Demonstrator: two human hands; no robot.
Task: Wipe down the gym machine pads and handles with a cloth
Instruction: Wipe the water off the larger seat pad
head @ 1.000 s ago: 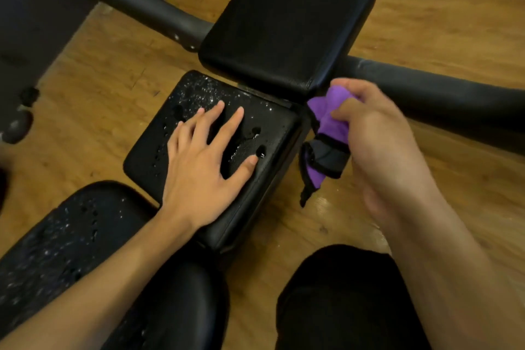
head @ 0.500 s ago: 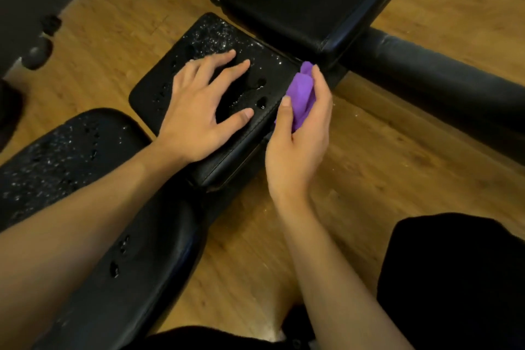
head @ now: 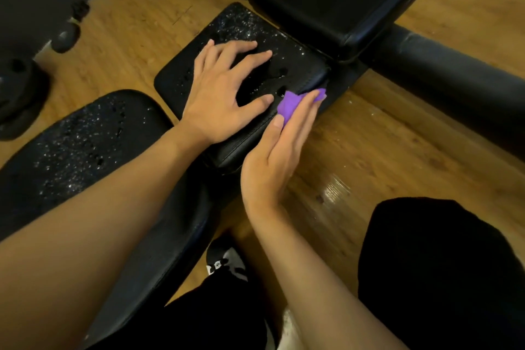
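Head view: a wooden floor (head: 397, 150) lies under the black gym machine, its middle pad (head: 235, 25) beaded with droplets. The left hand (head: 221, 99) rests flat on that pad, fingers spread. The right hand (head: 275, 159) pinches a purple cloth (head: 289, 106) between thumb and nearly straight fingers, against the pad's right edge.

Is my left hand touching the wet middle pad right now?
Touching. The head view shows the left hand spread flat on the pad, with palm and fingertips resting on its wet surface and no gap visible.
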